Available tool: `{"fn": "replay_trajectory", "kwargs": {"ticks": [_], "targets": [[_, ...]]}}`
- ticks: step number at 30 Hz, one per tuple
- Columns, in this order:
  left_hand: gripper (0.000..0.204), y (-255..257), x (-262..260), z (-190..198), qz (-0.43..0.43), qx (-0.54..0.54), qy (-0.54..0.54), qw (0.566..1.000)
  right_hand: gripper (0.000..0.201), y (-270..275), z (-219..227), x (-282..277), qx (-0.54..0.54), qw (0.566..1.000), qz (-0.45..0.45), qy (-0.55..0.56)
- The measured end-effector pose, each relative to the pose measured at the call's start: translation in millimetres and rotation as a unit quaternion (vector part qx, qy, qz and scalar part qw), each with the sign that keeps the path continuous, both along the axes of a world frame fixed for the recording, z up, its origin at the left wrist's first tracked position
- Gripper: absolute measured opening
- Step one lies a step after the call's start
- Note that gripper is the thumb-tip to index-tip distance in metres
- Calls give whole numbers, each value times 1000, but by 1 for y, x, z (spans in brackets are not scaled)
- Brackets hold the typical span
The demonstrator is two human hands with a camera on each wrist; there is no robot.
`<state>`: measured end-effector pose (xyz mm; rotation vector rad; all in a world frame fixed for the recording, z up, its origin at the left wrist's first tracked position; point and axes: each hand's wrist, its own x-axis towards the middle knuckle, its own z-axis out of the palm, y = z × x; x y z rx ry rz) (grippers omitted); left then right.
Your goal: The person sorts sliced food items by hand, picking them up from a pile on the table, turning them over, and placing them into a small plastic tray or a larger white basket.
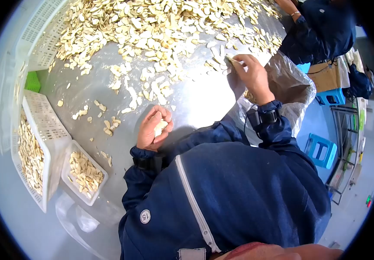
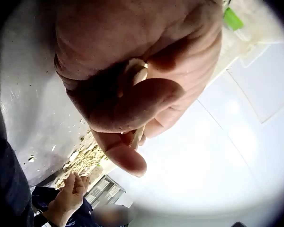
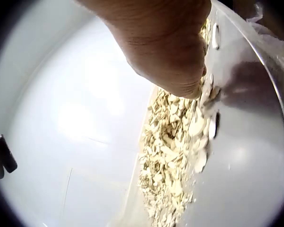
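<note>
The left hand [image 1: 153, 128] rests near the worktop's [image 1: 195, 104] near edge with its palm turned up and its fingers curled round a few pale slices [image 1: 161, 126], which the thumb half hides in the left wrist view. Further right, the right hand [image 1: 249, 73] reaches out to the fringe of the big slice pile [image 1: 152, 30] beside the worktop's right edge, fingertips pinching one slice [image 1: 231, 60]. The right wrist view shows only the hand's heel, so the pinch itself cannot be made out there.
</note>
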<state>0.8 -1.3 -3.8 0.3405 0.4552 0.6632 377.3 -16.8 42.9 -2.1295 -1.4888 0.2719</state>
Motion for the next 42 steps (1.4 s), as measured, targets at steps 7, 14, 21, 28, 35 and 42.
{"fn": "replay_trajectory", "kwargs": {"ticks": [7, 14, 21, 28, 35, 42], "targets": [[15, -1, -1, 1, 3, 3, -16, 1000, 27, 19, -18, -13, 18, 997, 73, -33], [15, 2, 1, 1, -14, 8, -14, 1000, 25, 2, -1, -10, -13, 998, 19, -60], [18, -1, 1, 6, -4, 20, 11, 1000, 22, 16, -13, -29, 56, 978, 189, -72], [19, 1, 2, 8, -16, 36, 24, 999, 21, 18, -1, -1, 54, 984, 108, -134], [20, -2, 1, 13, -3, 29, 41, 999, 22, 57, -20, -27, 35, 962, 126, -242], [36, 1, 1, 5, -8, 13, 32, 999, 26, 43, 24, -77, -62, 973, 191, 116]]}}
